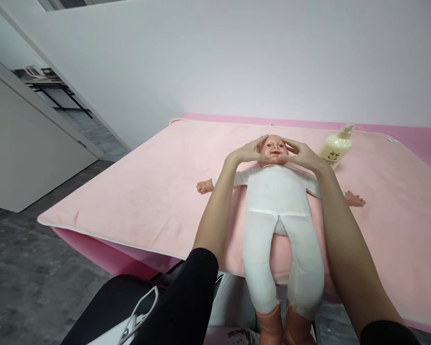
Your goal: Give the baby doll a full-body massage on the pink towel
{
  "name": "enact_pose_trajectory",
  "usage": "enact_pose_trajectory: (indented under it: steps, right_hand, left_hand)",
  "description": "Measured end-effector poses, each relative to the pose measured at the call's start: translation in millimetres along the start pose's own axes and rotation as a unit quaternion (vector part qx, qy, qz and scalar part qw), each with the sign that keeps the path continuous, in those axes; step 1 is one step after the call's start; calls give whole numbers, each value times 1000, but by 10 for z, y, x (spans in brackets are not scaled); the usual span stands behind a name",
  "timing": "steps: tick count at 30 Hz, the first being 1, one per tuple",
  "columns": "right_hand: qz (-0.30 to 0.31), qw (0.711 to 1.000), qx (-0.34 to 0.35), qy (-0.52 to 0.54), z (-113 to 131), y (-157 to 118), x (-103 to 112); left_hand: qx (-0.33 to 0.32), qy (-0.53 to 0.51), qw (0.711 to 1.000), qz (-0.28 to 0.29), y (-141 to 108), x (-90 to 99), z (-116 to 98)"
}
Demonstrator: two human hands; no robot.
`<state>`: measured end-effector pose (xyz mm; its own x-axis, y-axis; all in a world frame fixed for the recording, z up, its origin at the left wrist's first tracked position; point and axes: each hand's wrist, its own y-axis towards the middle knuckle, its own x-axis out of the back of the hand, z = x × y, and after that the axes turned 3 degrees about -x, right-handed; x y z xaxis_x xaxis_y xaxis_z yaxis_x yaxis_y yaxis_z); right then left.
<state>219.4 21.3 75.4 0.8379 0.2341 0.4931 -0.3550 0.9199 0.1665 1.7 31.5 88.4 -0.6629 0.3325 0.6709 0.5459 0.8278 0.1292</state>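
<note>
A baby doll with a white cloth body lies on its back, its head toward the wall and its lower legs past the table's near edge. My left hand curves around the left side of the doll's head, fingers by the forehead and thumb near the chin. Mirroring it on the other side, my right hand touches the temple and the chin. The head is held between both hands, with the face showing. Both of the doll's arms are spread out on the pink blanket.
A pale yellow pump bottle stands right of the doll's head. The pink blanket covers the table, whose back edge meets a white wall. At the lower left are a black chair and a white device with a cable.
</note>
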Motion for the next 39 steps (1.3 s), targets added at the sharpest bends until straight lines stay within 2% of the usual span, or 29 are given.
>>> enact_pose_trajectory:
  steps: [4, 9, 13, 17, 22, 27, 31, 35, 39]
  right_hand:
    - [-49, 998, 4, -31, -47, 48, -72]
    - [-46, 999, 13, 6, -70, 54, -80]
    - [-28, 998, 13, 52, -91, 34, -46]
    - [-2, 997, 6, 76, -77, -15, 27]
    - [-10, 999, -25, 34, -52, -35, 56]
    - [-48, 999, -6, -19, -122, 49, -44]
    - [-30, 1000, 3, 9, -171, 64, -34]
    - [-20, 1000, -2, 20, -174, 41, 9]
    - [-19, 999, -2, 37, -153, 12, 38]
  left_hand:
    - [-25, 36, 997, -71, 106, -126, 11]
    - [-24, 104, 986, -124, 172, -178, 79]
    - [-54, 60, 990, -118, 150, -131, 208]
    - [-83, -23, 993, -75, 90, -39, 295]
    - [-42, -39, 998, -28, 13, 27, 174]
    - [-40, 18, 996, -72, 96, -131, 37]
    - [-36, 75, 989, -123, 188, -276, 17]
    - [-38, 93, 984, -147, 200, -298, 34]
    - [-64, 55, 982, -171, 192, -266, 122]
